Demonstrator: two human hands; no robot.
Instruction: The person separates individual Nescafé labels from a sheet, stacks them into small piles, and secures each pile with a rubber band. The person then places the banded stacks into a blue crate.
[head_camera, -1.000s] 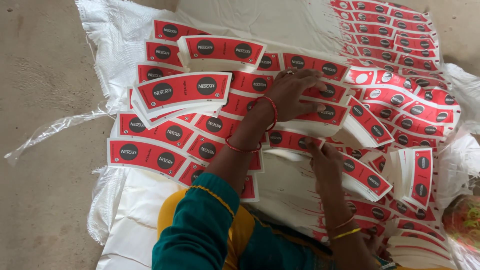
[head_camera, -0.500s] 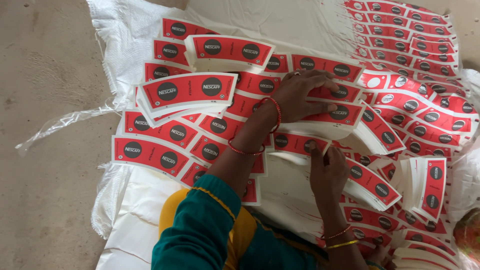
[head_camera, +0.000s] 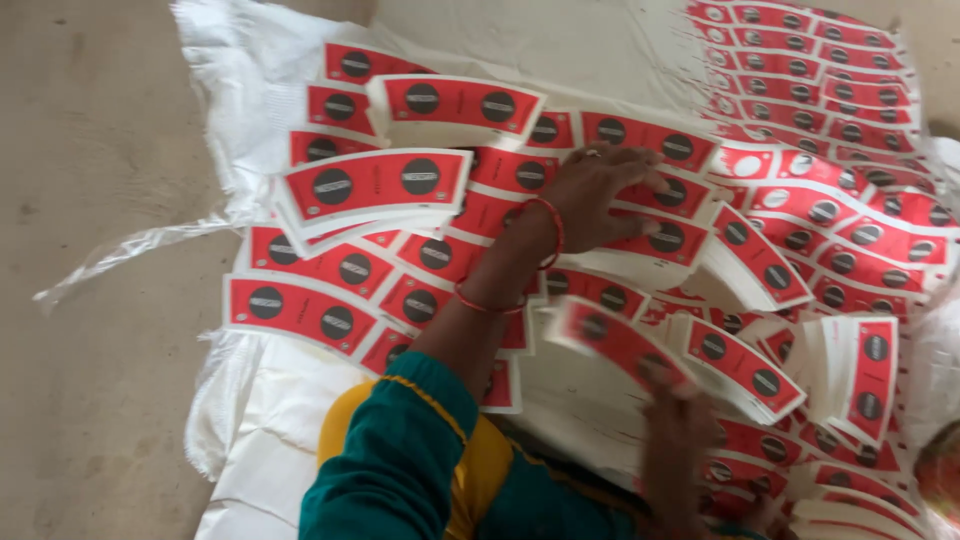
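Many stacks of curved red-and-white paper blanks with black round marks lie fanned over a white sack sheet (head_camera: 300, 440). My left hand (head_camera: 600, 195), red bangles at the wrist, lies flat with fingers spread on one stack (head_camera: 650, 240) in the middle. Nearer to me, my right hand (head_camera: 680, 430) grips the near end of a thin stack of blanks (head_camera: 615, 340), which is tilted, lifted slightly and blurred. My teal and yellow sleeve (head_camera: 400, 460) fills the bottom centre.
A thick stack (head_camera: 370, 190) sits left of my left arm, with another (head_camera: 455, 105) behind it. Rows of blanks (head_camera: 830, 90) cover the far right. An upright bundle (head_camera: 860, 375) stands at the right. Bare concrete floor (head_camera: 100, 300) lies to the left.
My right hand has drawn back toward me and taken up a thin stack of blanks, now lifted and blurred. My left hand has stayed flat on the middle stack.
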